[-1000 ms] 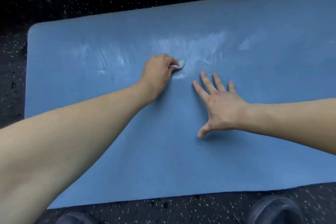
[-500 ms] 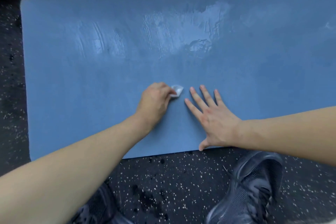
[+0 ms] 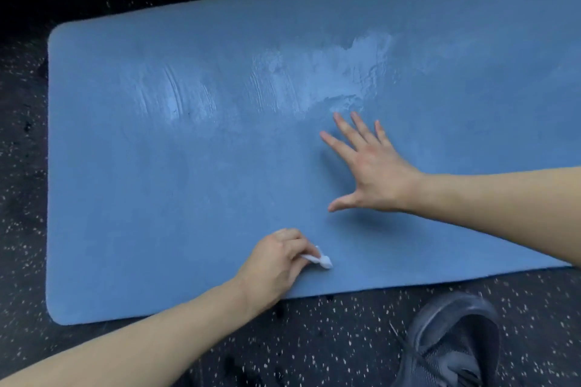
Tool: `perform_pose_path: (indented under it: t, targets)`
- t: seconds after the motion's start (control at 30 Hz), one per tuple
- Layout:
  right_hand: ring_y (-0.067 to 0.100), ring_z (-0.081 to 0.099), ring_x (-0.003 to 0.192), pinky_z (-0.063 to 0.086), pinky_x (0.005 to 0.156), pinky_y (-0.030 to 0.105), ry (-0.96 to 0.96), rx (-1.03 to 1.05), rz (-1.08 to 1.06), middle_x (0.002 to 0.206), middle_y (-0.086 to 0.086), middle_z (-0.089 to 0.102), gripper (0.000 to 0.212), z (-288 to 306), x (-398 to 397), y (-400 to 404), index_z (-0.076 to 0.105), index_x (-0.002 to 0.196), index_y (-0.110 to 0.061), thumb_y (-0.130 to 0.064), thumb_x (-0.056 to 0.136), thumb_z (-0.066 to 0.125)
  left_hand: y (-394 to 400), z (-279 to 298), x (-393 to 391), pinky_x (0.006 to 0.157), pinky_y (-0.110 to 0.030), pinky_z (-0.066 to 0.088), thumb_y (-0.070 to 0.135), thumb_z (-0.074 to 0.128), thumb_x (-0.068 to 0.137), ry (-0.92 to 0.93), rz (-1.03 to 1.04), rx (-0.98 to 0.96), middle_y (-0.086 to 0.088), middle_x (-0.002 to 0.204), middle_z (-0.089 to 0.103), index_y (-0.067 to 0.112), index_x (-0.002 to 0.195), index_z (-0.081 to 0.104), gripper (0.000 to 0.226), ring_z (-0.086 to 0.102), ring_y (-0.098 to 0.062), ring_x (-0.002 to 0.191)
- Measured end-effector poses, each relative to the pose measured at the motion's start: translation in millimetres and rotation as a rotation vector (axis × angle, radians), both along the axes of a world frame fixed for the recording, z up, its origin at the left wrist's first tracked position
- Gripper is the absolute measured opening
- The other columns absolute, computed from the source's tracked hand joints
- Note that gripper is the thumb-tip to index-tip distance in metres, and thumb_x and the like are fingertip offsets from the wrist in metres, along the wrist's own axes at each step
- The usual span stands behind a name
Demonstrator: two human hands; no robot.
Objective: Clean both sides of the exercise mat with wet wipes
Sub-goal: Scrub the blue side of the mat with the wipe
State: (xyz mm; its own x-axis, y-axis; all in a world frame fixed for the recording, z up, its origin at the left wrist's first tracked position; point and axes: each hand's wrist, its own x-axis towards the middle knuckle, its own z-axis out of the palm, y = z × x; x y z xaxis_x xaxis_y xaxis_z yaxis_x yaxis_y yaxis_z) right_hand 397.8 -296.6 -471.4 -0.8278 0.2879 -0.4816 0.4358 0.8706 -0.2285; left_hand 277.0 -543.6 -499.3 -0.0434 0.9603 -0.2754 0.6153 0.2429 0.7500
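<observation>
Hands [image 3: 276,264] [image 3: 374,173] on mat [image 3: 157,198] (wipe [image 3: 322,261] left)

Dim, softly blurred view; glare streaks the mat [image 3: 188,198], perhaps wet.

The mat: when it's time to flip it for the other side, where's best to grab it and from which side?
Probably the near-left corner of the mat: it lies bare on the floor with both edges exposed. Come from the near side with the left hand, once it drops the wet wipe; the right hand lies flat mid-mat.
</observation>
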Motion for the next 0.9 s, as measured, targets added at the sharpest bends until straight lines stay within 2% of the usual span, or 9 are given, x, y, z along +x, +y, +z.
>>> perform_pose_path:
  t: [0.1,0.17,0.33,0.4,0.47,0.6,0.73,0.9]
  targets:
    - [0.039,-0.021,0.160,0.006,0.126,0.069,-0.124,0.039,-0.069,0.170,0.004,-0.033,0.159,8,-44,86,-0.023,0.163,-0.037,-0.094,0.051,0.074,69,5,-52,0.075,-0.005,0.040,0.014,0.071,0.091,0.042,0.322,0.041,0.017,0.090,0.069,0.026,0.093,0.076,0.013,0.061,0.006,0.084]
    - [0.040,-0.022,0.159,0.007,0.124,0.072,-0.195,0.102,-0.083,0.169,0.003,-0.036,0.166,10,-66,137,-0.029,0.160,-0.042,-0.094,0.043,0.078,139,9,-106,0.074,-0.004,0.040,0.018,0.074,0.090,0.117,0.462,0.112,0.016,0.090,0.072,0.024,0.092,0.078,0.008,0.062,0.006,0.082]
    - [0.041,-0.031,0.155,0.008,0.119,0.079,-0.268,0.058,-0.232,0.166,-0.003,-0.042,0.174,5,-103,195,-0.035,0.154,-0.047,-0.082,0.039,0.090,317,21,-229,0.078,-0.024,0.048,0.031,0.070,0.093,0.292,0.557,0.202,0.010,0.090,0.074,0.026,0.095,0.078,0.010,0.066,-0.011,0.087]
    - [0.040,-0.031,0.156,0.008,0.120,0.079,-0.265,0.064,-0.240,0.166,-0.005,-0.043,0.173,1,-105,197,-0.035,0.154,-0.047,-0.081,0.039,0.090,364,16,-254,0.070,-0.025,0.045,0.040,0.070,0.093,0.306,0.573,0.180,0.012,0.084,0.070,0.028,0.092,0.077,0.014,0.064,-0.012,0.082]
    - [0.039,-0.031,0.156,0.008,0.121,0.078,-0.258,0.068,-0.239,0.165,-0.006,-0.043,0.173,-4,-103,199,-0.035,0.154,-0.048,-0.081,0.039,0.090,395,2,-262,0.069,-0.025,0.045,0.040,0.067,0.094,0.308,0.572,0.145,0.011,0.085,0.069,0.029,0.092,0.077,0.015,0.064,-0.013,0.083]
    - [0.040,-0.030,0.156,0.011,0.121,0.077,-0.268,0.076,-0.236,0.165,-0.004,-0.043,0.172,-7,-104,202,-0.035,0.154,-0.047,-0.082,0.040,0.089,409,-19,-253,0.073,-0.027,0.039,0.032,0.057,0.100,0.442,0.524,0.182,0.003,0.099,0.068,0.024,0.100,0.077,0.021,0.055,-0.012,0.085]
    - [0.041,-0.029,0.156,0.014,0.120,0.077,-0.264,0.077,-0.228,0.165,-0.004,-0.042,0.171,-5,-105,203,-0.033,0.155,-0.046,-0.084,0.040,0.088,386,-22,-240,0.079,-0.035,0.048,0.028,0.054,0.101,0.475,0.318,0.222,0.000,0.098,0.066,0.023,0.098,0.074,0.021,0.060,-0.022,0.090]
    - [0.041,-0.028,0.157,0.015,0.119,0.078,-0.271,0.070,-0.223,0.166,-0.004,-0.042,0.171,3,-105,201,-0.032,0.156,-0.046,-0.086,0.039,0.086,330,-23,-180,0.079,-0.034,0.049,0.021,0.061,0.097,0.399,0.096,0.252,0.001,0.097,0.068,0.021,0.097,0.074,0.014,0.062,-0.025,0.093]
